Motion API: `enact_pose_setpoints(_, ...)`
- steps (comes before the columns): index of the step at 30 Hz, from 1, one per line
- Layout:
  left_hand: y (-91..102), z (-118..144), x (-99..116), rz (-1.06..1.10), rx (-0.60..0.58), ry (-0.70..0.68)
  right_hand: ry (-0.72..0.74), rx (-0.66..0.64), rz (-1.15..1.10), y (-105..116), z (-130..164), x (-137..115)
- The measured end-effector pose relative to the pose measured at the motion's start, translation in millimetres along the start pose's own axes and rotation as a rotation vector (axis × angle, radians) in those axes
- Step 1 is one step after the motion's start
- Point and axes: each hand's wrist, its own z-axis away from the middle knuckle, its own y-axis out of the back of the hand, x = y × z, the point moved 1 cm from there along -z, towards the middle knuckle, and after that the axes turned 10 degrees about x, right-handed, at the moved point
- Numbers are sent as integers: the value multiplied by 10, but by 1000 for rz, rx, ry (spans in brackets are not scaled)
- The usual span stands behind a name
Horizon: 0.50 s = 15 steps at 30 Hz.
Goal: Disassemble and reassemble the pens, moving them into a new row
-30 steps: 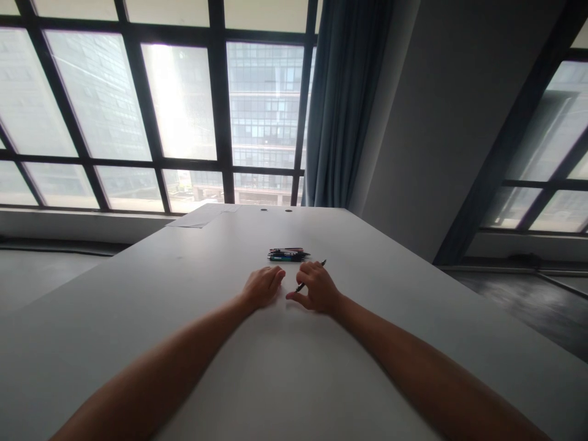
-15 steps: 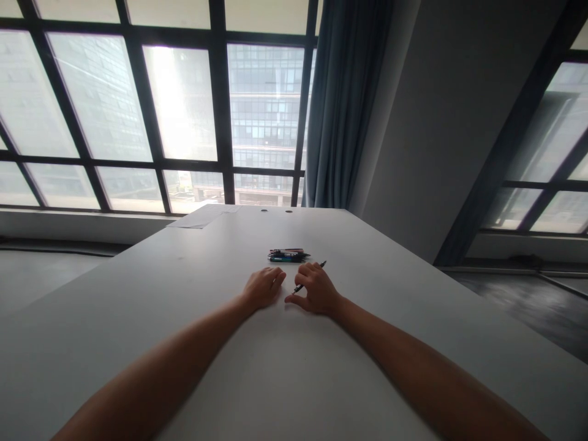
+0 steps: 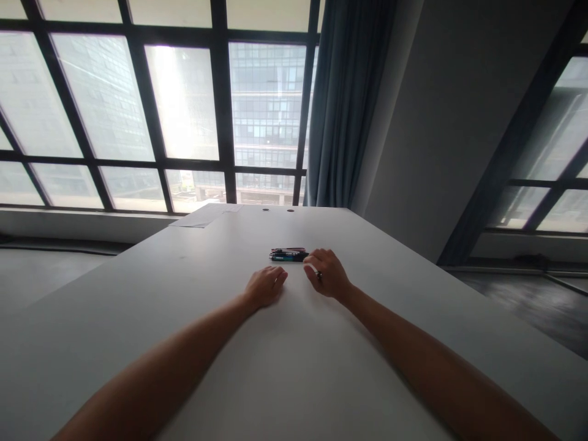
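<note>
Window (image 3: 184, 104): fills the upper left of the frame, its glare washing out the far end of the table.
Curtain (image 3: 342, 104): hangs at upper centre, beside the window.
Table (image 3: 193, 318): pale and broad, filling the lower frame; both forearms stretch across it from the bottom edge.
Paper sheet (image 3: 202, 215): lies flat at the far left corner, too faint to read.
Left hand (image 3: 265, 286): rests palm down at centre, fingers loosely together, holding nothing; likely just steadying.
Right hand (image 3: 327, 274): just right of centre, grip curled around a dark pen (image 3: 318, 277), which is mostly hidden, only a small end showing.
Pen pile (image 3: 288, 254): lies bunched above centre, touching the right fingertips; the count is unclear.
</note>
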Motion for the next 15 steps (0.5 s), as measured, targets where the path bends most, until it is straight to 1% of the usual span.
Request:
enact_pose_setpoints(3, 3, 1, -5, 6, 3, -3, -88, -31, 0, 35, -29, 44)
enact_pose_setpoints(6, 6, 2, -9, 4, -3, -18, -228, -34, -133, -34, -15, 57)
enact_pose_setpoints(9, 8, 5, -10, 0, 1, -29, -333, -9, -250, -137, 32, 53)
enact_pose_setpoints(13, 9, 1, -2, 1, 4, -52, -448, 70, -287, -209, 120, 31)
enact_pose_setpoints(15, 7, -5, 4, -2, -3, -61, -472, 84, -331, -225, 156, 14)
